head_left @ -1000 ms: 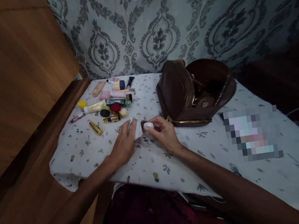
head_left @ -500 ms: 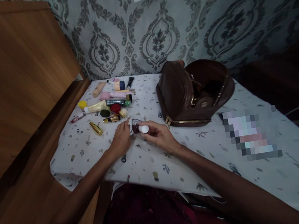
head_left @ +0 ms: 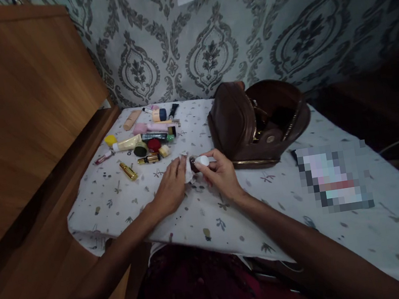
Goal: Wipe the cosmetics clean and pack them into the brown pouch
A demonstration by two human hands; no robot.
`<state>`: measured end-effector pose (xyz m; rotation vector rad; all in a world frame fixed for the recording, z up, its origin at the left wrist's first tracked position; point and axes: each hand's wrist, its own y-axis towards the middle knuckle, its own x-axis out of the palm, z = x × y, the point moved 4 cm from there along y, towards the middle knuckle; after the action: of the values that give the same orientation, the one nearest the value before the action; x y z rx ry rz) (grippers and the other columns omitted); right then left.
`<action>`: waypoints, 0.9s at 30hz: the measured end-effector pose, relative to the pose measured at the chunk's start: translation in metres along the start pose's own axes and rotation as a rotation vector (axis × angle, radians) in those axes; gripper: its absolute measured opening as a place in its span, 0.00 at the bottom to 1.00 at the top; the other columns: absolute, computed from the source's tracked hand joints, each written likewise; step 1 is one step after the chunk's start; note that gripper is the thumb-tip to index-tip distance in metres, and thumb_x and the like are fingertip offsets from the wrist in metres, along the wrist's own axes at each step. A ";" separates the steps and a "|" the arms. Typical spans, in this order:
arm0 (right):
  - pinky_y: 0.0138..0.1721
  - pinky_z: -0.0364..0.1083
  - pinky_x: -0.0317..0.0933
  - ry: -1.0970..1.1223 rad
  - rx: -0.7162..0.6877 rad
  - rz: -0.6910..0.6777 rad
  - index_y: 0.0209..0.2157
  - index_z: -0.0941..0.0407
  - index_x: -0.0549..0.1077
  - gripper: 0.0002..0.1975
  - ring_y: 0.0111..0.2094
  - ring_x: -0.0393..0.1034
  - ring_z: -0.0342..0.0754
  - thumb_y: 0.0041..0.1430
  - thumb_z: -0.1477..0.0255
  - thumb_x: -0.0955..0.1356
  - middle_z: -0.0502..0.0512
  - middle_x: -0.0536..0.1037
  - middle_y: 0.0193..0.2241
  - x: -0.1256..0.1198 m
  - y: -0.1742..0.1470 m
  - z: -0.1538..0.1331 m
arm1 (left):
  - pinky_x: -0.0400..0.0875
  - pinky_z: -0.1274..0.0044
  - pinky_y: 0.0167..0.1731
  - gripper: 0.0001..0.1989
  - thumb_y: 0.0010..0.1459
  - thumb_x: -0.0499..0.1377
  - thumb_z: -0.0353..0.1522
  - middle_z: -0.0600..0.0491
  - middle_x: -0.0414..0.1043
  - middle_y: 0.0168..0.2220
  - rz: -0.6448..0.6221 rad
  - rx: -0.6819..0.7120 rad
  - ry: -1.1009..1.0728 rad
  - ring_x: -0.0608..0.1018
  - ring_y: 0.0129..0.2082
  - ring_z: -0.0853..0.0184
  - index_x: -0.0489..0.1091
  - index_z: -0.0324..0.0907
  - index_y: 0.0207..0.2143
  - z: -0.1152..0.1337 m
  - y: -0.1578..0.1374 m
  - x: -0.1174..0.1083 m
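Note:
My right hand (head_left: 224,176) is closed on a small dark bottle (head_left: 195,166) with a white cap (head_left: 202,161), held tilted just above the table. My left hand (head_left: 171,187) has its fingers closed on a crumpled white tissue (head_left: 189,171), which meets the bottle's dark end. Beyond my left hand lie two gold tubes, one (head_left: 128,171) slanting toward me and one with a black band (head_left: 148,159). A red round container (head_left: 154,145) and a dark green one (head_left: 140,150) are a little farther back.
A brown bag (head_left: 241,128) stands unzipped right of centre. Several cosmetics, including a cream tube (head_left: 129,143) and a pink brush (head_left: 154,126), crowd the back left. Wooden furniture (head_left: 23,71) borders the left side. A pixelated item (head_left: 333,177) lies at right on the patterned tablecloth (head_left: 271,228).
Both hands have shifted right, toward the bag. The bottle and tissue moved with them, and more of the white tissue shows now.

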<state>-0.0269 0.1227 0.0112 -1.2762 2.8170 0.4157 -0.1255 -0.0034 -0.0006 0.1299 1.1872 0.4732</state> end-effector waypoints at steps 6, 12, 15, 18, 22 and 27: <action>0.16 0.40 0.50 -0.015 -0.022 0.015 0.35 0.54 0.69 0.16 0.14 0.55 0.40 0.56 0.55 0.69 0.43 0.66 0.14 -0.002 0.005 -0.002 | 0.63 0.56 0.59 0.16 0.56 0.49 0.21 0.37 0.64 0.56 -0.053 -0.014 0.036 0.64 0.62 0.53 0.60 0.37 0.48 -0.024 -0.001 0.002; 0.18 0.40 0.51 -0.108 -0.036 0.028 0.29 0.57 0.73 0.16 0.18 0.58 0.40 0.54 0.56 0.70 0.46 0.68 0.17 -0.007 0.011 0.004 | 0.67 0.58 0.54 0.13 0.56 0.50 0.21 0.39 0.66 0.52 -0.033 -0.021 0.020 0.67 0.57 0.53 0.60 0.39 0.44 -0.020 0.000 0.001; 0.17 0.40 0.53 -0.102 -0.005 0.022 0.25 0.57 0.72 0.17 0.18 0.60 0.41 0.49 0.57 0.73 0.47 0.70 0.17 -0.007 0.014 0.010 | 0.68 0.62 0.51 0.09 0.60 0.49 0.24 0.41 0.68 0.47 -0.025 -0.025 -0.063 0.70 0.52 0.56 0.60 0.40 0.43 -0.019 0.002 0.000; 0.18 0.41 0.56 0.000 0.044 -0.021 0.26 0.57 0.72 0.18 0.17 0.63 0.42 0.47 0.56 0.74 0.48 0.73 0.18 -0.003 0.014 0.013 | 0.70 0.65 0.48 0.06 0.65 0.48 0.31 0.44 0.70 0.41 -0.002 -0.103 -0.192 0.73 0.44 0.59 0.62 0.40 0.41 -0.020 0.004 -0.004; 0.17 0.42 0.57 0.153 0.078 -0.040 0.27 0.56 0.72 0.19 0.16 0.65 0.43 0.48 0.54 0.74 0.48 0.73 0.16 0.001 0.011 0.011 | 0.69 0.67 0.48 0.14 0.67 0.47 0.40 0.47 0.72 0.38 0.005 -0.230 -0.440 0.74 0.41 0.60 0.64 0.38 0.44 -0.017 0.006 -0.010; 0.17 0.43 0.58 0.249 0.101 -0.018 0.26 0.56 0.71 0.21 0.17 0.66 0.44 0.49 0.52 0.73 0.49 0.72 0.16 0.002 0.008 0.010 | 0.67 0.71 0.47 0.21 0.66 0.47 0.46 0.49 0.73 0.38 -0.026 -0.254 -0.645 0.74 0.41 0.62 0.67 0.38 0.40 -0.008 0.008 -0.009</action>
<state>-0.0351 0.1283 0.0035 -1.4218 2.9776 0.1181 -0.1378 -0.0014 0.0066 0.0406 0.4920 0.5044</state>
